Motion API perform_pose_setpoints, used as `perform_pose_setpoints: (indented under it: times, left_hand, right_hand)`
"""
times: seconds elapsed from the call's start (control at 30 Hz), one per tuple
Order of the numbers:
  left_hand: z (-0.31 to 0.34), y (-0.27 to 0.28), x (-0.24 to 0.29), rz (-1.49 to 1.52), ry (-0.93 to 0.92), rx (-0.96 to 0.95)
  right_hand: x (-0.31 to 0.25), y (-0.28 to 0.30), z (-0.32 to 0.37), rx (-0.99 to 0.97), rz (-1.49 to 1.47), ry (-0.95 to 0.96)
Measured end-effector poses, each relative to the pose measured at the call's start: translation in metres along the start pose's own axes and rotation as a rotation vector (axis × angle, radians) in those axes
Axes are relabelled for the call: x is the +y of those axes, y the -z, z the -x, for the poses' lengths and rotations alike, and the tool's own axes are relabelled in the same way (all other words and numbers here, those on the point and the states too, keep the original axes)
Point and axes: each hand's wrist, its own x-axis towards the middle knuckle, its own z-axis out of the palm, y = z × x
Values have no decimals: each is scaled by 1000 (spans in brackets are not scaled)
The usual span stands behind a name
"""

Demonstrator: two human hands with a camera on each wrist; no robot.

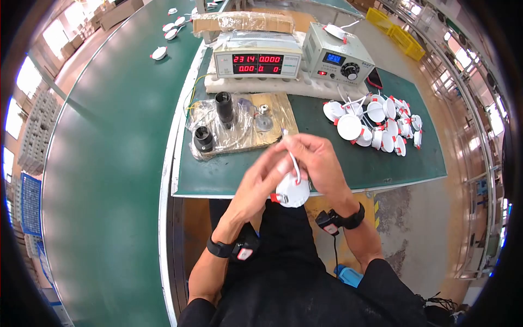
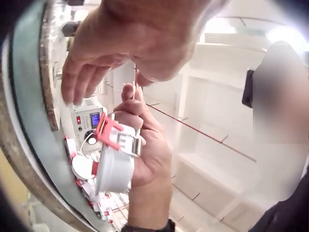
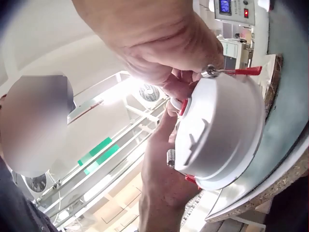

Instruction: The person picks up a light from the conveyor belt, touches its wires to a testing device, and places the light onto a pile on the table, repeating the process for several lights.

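Observation:
A round white lamp (image 1: 292, 192) with red clips and metal springs hangs between the hands, its white cable (image 1: 296, 166) running up to the fingers. My right hand (image 1: 326, 166) pinches the cable near its end; in the left wrist view the lamp (image 2: 116, 169) is beside the right palm (image 2: 149, 162). My left hand (image 1: 255, 188) is beside the cable and meets the right fingertips; several of its fingers (image 2: 84, 79) are extended, and its thumb contact is hidden. The right wrist view shows the lamp (image 3: 219, 128) close, below the right hand (image 3: 154, 43), with the left hand (image 3: 164, 176) behind it.
Black sockets (image 1: 224, 107) stand on a plastic-wrapped board (image 1: 256, 143). Behind are a meter with red digits (image 1: 257, 64) and a dial box (image 1: 335, 60). A pile of white lamps (image 1: 376, 122) lies at the right; more (image 1: 159, 53) lie on the left green surface (image 1: 109, 163).

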Motion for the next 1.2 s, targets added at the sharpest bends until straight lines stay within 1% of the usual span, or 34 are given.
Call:
perform_pose_setpoints:
  times: [0.03, 0.07, 0.1, 0.17, 0.2, 0.3, 0.33, 0.43, 0.5, 0.57, 0.67, 0.87, 0.97, 1.07, 1.2]
  left_hand:
    - [2, 1, -12, 79, 15, -55]
    - [4, -4, -19, 137, 31, -80]
    - [6, -8, -22, 195, 48, -105]
    - [1, 0, -33, 215, 74, -26]
    - [-2, 5, -35, 222, 80, 14]
    - [-4, 18, -31, 241, 159, -13]
    - [-5, 18, -33, 289, 158, -34]
    - [-14, 12, -23, 321, 204, -46]
    - [-27, 16, -31, 348, 217, -19]
    - [-37, 20, -37, 382, 217, 13]
    - [-40, 21, -33, 374, 205, 39]
    - [-47, 23, -37, 303, 214, 97]
    - [-46, 22, -34, 275, 221, 101]
    - [-42, 21, -29, 267, 218, 124]
    - [-43, 23, -32, 276, 181, 121]
  right_hand:
    - [3, 3, -8, 26, -48, -4]
    - [5, 6, -16, 33, -59, -27]
    - [9, 6, -20, 38, -37, -11]
    - [16, 3, -28, 35, 10, 30]
    - [19, 2, -29, 45, 105, 60]
    - [29, 11, -36, -45, 229, 20]
    - [27, 11, -39, -15, 216, -38]
    - [21, 13, -56, -54, 181, -172]
    - [42, 21, -74, -48, 214, -156]
    - [51, 28, -88, -70, 257, -146]
    - [48, 29, -94, -88, 219, -177]
    - [52, 33, -97, -96, 306, -150]
    - [49, 31, -96, -88, 341, -171]
    - [46, 27, -94, -72, 413, -133]
    - [46, 24, -96, -49, 435, -111]
